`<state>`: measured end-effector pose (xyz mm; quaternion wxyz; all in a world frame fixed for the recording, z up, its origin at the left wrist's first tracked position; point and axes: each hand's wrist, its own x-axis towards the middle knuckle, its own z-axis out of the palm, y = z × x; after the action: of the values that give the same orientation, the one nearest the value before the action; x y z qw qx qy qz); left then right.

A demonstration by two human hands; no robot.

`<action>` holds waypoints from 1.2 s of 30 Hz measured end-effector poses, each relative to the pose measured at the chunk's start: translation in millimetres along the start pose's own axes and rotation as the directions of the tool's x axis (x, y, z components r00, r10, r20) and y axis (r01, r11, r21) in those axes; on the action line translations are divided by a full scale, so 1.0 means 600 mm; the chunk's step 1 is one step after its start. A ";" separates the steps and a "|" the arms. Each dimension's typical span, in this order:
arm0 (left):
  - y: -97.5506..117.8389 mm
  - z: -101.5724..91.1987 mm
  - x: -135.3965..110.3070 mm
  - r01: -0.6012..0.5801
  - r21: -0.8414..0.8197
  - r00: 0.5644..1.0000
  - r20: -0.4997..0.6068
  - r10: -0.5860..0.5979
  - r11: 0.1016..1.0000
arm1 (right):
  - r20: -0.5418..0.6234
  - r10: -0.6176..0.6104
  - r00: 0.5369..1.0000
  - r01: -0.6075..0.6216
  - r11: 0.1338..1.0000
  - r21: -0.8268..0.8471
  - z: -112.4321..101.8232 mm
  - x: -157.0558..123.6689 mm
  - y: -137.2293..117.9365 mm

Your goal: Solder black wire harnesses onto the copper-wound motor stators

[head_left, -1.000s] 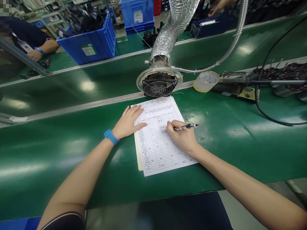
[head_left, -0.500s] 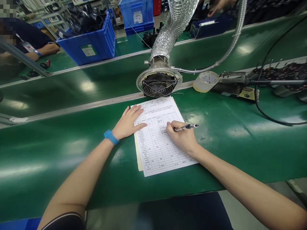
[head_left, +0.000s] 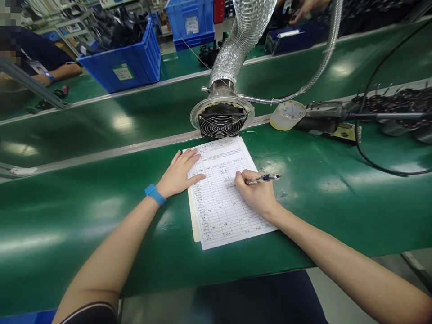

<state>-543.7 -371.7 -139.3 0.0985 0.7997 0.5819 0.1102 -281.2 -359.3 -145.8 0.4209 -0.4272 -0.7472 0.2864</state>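
The right hand has its fingers pinched round a pen, tip hidden from me; beneath them lies a printed form, its edge under the left hand, fingers flat and spread.

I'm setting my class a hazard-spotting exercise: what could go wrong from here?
The form might slide if the left hand, resting over its edge, lifts. The right hand, holding the pen, is beside handwriting, which could smudge. The yellowish sheet underneath sticks out and may slip askew.
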 end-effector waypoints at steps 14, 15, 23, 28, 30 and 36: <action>0.002 -0.001 0.000 0.001 0.002 1.000 0.002 -0.001 1.000 | 0.043 0.018 0.999 -0.018 1.000 0.013 0.000 -0.002 0.003; 0.002 -0.001 0.000 0.001 0.003 1.000 0.001 -0.001 1.000 | 0.046 0.012 0.999 -0.012 1.000 0.011 0.000 -0.003 0.003; 0.001 0.000 0.001 0.001 -0.001 1.000 0.002 -0.001 1.000 | 0.015 -0.020 1.000 0.020 1.000 -0.005 -0.001 0.000 -0.001; 0.001 -0.001 0.000 0.000 -0.006 1.000 -0.001 0.000 1.000 | 0.018 0.011 1.000 -0.011 1.000 -0.002 -0.001 0.000 0.001; 0.001 0.000 0.000 -0.004 -0.011 1.000 -0.005 0.004 1.000 | 0.029 0.019 0.999 -0.019 1.000 0.003 -0.001 0.000 0.000; -0.001 0.001 -0.001 -0.005 -0.009 1.000 -0.009 0.005 1.000 | 0.019 0.004 1.000 -0.004 1.000 0.004 0.000 -0.001 0.001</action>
<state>-544.0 -372.1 -140.1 0.0991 0.8002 0.5800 0.1165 -280.9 -359.6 -146.7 0.4139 -0.4253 -0.7497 0.2929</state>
